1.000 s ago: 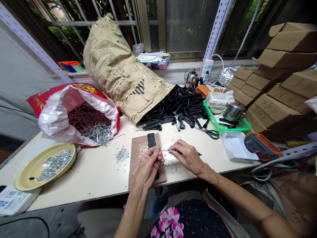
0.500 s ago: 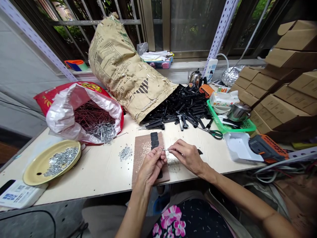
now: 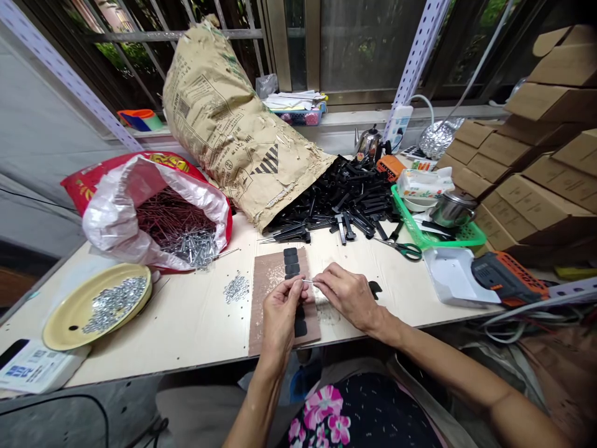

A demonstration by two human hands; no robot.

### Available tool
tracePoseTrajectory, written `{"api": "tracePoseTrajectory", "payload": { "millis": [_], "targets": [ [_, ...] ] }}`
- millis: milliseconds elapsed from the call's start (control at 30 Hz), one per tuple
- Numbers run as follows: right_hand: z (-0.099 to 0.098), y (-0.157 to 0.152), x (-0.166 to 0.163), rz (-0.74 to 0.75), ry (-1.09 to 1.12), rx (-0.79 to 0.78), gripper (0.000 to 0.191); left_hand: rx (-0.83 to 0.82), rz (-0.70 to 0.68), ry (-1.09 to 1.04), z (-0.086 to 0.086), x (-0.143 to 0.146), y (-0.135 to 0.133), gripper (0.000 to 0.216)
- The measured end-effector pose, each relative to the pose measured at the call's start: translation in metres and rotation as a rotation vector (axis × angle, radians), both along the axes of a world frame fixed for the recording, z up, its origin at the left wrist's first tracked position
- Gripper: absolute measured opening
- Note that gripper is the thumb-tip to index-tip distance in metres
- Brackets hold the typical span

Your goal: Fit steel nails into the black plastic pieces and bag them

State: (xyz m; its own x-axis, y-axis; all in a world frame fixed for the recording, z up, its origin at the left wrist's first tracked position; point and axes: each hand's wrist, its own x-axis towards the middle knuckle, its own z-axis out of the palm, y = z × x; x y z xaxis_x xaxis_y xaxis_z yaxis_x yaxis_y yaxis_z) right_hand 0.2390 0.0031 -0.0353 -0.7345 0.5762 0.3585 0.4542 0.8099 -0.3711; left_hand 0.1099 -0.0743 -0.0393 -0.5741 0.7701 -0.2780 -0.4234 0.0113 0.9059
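Observation:
Between my two hands runs a thin, short silvery metal rod [image 3: 308, 282]; its exact kind is too small to make out. The fingertips of my left hand [image 3: 281, 308] pinch its left end, with the fingers curled in. My right hand [image 3: 346, 295] pinches the other end between thumb and fingers. Both hands are just above a brown board [image 3: 265, 311], which bears a row of black rounded pads [image 3: 291, 261] and pale crumbs. Left of the board lies a small heap of shiny metal pieces [image 3: 236, 287]. A black piece [image 3: 374, 289] shows behind my right wrist.
A yellow dish [image 3: 60, 320] of metal bits and a red-and-white bag [image 3: 107, 214] of nails stand left. Behind, a paper sack [image 3: 224, 137] spills black parts [image 3: 345, 193]. Scissors [image 3: 405, 250], a green basket [image 3: 471, 239], a white tray [image 3: 450, 280] and cardboard boxes [image 3: 527, 205] lie right.
My left hand has turned over, so its back shows and its fingers are more curled. More of the pads beneath it is uncovered. My right hand has shifted slightly left, still pinching the rod.

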Motion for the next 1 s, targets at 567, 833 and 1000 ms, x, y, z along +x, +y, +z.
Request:
{"api": "tracePoseTrajectory", "payload": {
  "millis": [567,833,1000],
  "targets": [
    [-0.008,-0.007,-0.011,0.001,-0.037,0.088,0.018,-0.03,0.024,0.188,-0.01,-0.008,-0.004,0.034],
    [-0.006,-0.007,-0.012,0.058,0.043,0.003,0.016,-0.046,0.034,0.255,-0.014,-0.008,-0.008,0.032],
    [-0.005,-0.005,-0.014,0.086,0.092,-0.161,0.015,-0.045,0.046,0.294,-0.015,-0.011,-0.008,0.033]
  ]
}}
